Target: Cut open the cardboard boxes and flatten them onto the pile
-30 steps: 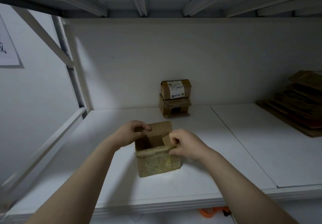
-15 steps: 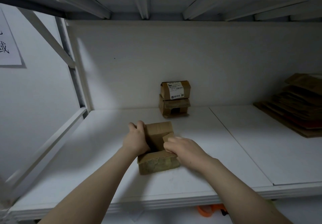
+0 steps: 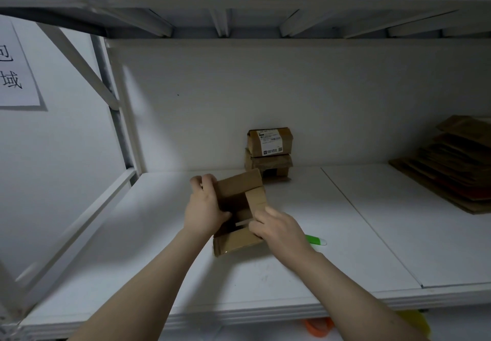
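the small box sits on the white shelf, toward the front, with its top flaps open. the left hand is clamped on the box's left wall, fingers curled over the far corner. the right hand is closed on the near right side, though i cannot tell whether it holds the wall or a side flap. a green-handled knife lies on the shelf just beside the right hand, held by neither. two more boxes stand stacked against the back wall. the pile of flattened cardboard lies well apart at the right end of the shelf.

the top of this box looks already cut open, so the step in hand seems to be collapsing it. the next move calls for pushing opposite corners toward each other until the walls fold flat. whether the bottom seam is cut cannot be seen, and it may need the knife first. the flat piece then goes right onto the pile.
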